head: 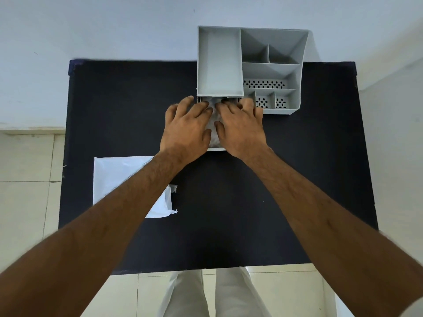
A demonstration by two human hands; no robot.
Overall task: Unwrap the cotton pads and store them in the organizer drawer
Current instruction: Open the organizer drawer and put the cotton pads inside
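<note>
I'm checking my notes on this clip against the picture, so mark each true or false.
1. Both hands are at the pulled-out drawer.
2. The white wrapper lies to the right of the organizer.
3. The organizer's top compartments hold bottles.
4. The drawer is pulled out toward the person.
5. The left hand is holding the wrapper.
1. True: the left hand and right hand rest over the drawer.
2. False: the wrapper lies near the table's left side, nearer the person than the organizer.
3. False: those compartments look empty.
4. True.
5. False: the left hand is at the drawer, apart from the wrapper.
</note>
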